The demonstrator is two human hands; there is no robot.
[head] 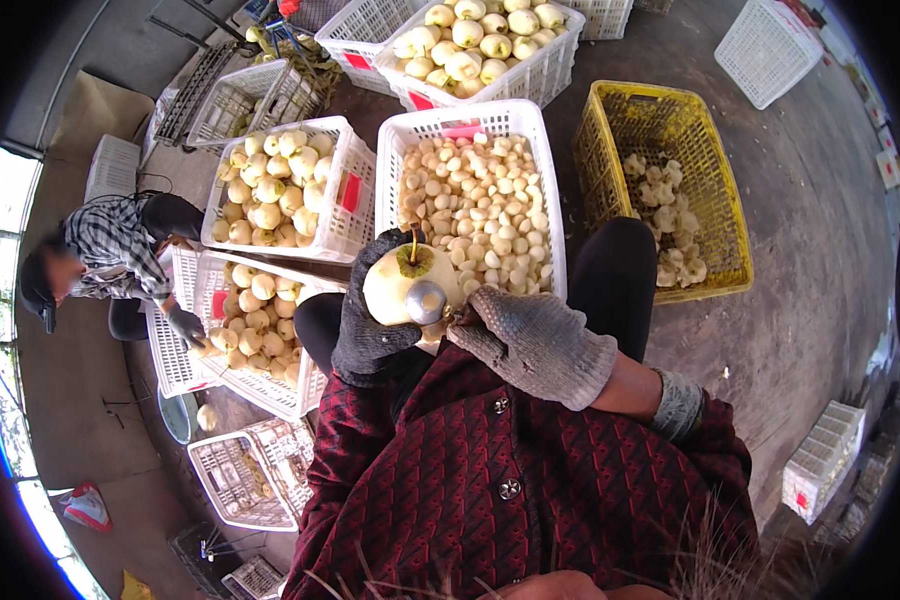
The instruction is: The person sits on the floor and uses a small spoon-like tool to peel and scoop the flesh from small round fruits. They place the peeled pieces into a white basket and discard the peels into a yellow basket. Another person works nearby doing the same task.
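Note:
My left hand, in a dark knit glove, grips a peeled pale fruit, apple- or pear-like, its brown stem upward and a ring of green skin around it. In my right hand, gloved in grey, is a round metal scoop. Its shiny bowl lies against the side of the fruit facing me; most of its handle is hidden in my fingers. Just beyond both hands stands a white plastic crate of small, pale, rounded fruit pieces.
Right of my knee is a yellow crate holding carved fruit cores. White crates of peeled fruit stand at left and beyond. At far left a co-worker's gloved hand reaches into another fruit-filled crate.

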